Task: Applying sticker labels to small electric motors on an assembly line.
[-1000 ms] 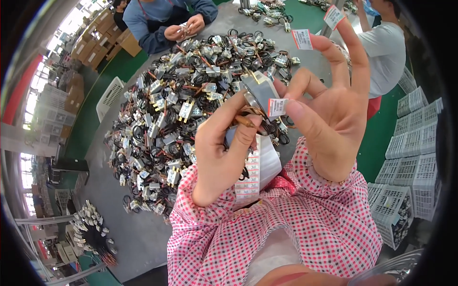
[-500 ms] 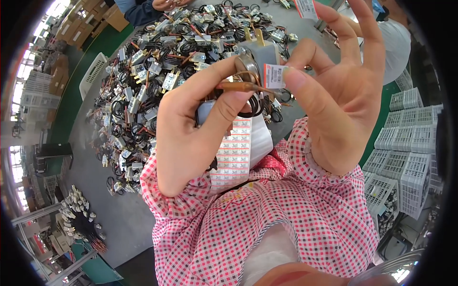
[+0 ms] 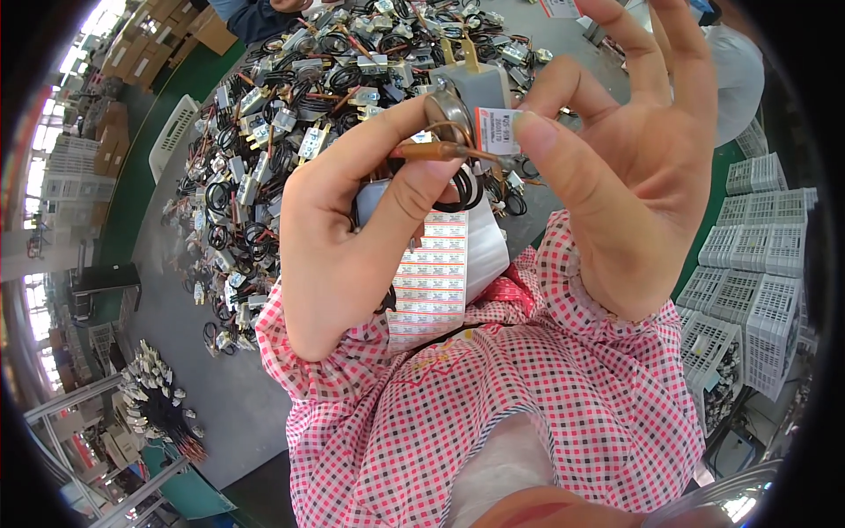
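two hands in pink checked sleeves meet close under the camera: the left hand (image 3: 352,238) pinches a small grey component with a round metal disc (image 3: 462,106) and a copper tube (image 3: 431,150), while the right hand (image 3: 634,176) presses a small red-and-white label (image 3: 495,130) against its side. a strip of matching labels (image 3: 433,277) hangs between the wrists. behind them, a grey desk (image 3: 176,334) carries a heap of similar wired parts (image 3: 290,114); white plastic crates (image 3: 748,255) stand stacked at right.
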Tool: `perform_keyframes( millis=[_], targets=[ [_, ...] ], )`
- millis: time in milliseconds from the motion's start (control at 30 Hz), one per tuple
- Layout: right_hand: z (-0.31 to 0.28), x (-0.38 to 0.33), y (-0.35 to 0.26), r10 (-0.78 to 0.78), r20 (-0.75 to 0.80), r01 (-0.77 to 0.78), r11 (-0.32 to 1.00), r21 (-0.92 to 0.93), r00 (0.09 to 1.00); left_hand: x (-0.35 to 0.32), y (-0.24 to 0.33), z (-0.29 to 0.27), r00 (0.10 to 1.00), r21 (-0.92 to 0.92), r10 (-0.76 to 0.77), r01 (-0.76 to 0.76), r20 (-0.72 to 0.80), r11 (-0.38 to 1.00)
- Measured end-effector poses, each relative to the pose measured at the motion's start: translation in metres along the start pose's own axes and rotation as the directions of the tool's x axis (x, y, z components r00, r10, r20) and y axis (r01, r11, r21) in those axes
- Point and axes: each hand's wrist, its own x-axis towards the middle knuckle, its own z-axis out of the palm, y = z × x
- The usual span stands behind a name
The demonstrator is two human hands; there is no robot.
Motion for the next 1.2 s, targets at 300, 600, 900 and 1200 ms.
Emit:
perform_keyframes(
  millis=[300, 600, 900, 1200],
  targets=[
    [-0.0053, 0.0022, 0.0033, -0.015, -0.012, 0.015, 1.000, -0.015, 1.000, 0.0032, 0.0017, -0.0009, 0.998, 0.045, -0.018, 0.015, 0.059, 0.999],
    [-0.0081, 0.0050, 0.0038, -0.052, -0.022, 0.052, 0.998, -0.020, 0.998, 0.0047, 0.0060, -0.0022, 0.993, 0.007, -0.098, 0.098, 0.059, 0.995],
    [-0.0045, 0.0056, 0.0043, -0.081, -0.030, 0.080, 0.996, -0.043, 0.996, 0.0036, 0.0067, -0.0018, 0.991, 0.010, -0.123, 0.123, 0.056, 0.992],
    [-0.0025, 0.0079, 0.0042, -0.106, -0.028, 0.104, 0.992, -0.071, 0.994, 0.0028, 0.0066, -0.0033, 0.989, -0.001, -0.128, 0.128, 0.080, 0.992]
  ],
)
